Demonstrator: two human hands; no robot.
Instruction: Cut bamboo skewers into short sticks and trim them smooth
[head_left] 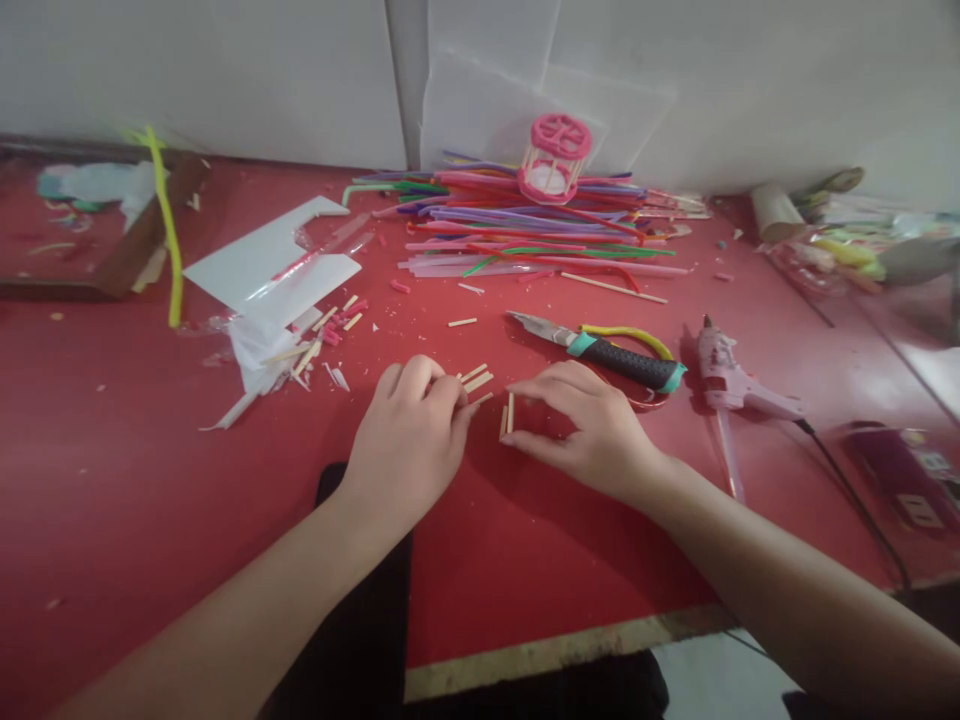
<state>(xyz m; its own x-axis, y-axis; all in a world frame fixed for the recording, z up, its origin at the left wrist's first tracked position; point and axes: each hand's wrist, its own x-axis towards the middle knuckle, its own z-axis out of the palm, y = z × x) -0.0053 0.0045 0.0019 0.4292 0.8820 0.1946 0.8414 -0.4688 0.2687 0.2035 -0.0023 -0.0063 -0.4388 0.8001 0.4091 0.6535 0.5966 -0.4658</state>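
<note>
Behind the hands, at the back of the red table (525, 540), lies a loose heap of coloured straws (525, 225) with a small pink cage (555, 157) on top. A utility knife (600, 350) with a black handle lies just beyond the right hand, blade pointing left, and a pink glue gun (739, 385) lies to its right, well clear of the fingers. To the left are a white sheet (274, 262), scraps, and a long yellow-green straw (166, 225). Nothing lies between the 2 hands but the sticks.

These are pale, wood-coloured and cut short. 3 short sticks (478, 380) fan out toward the right from the left fingertips; a pair of sticks (508, 414) lies side by side (touching, pointing away from the person) on the table between the hands.

The left hand (409, 440) is knuckles-up, fingers bunched and curled, the tips closed on the near ends of the short sticks. The right hand (592, 425) rests low over the table, forefinger at the far ends of the pair and thumb at the near ends, nipping them lengthwise; the other fingers are folded loosely behind. Both forearms reach in from the near edge.
</note>
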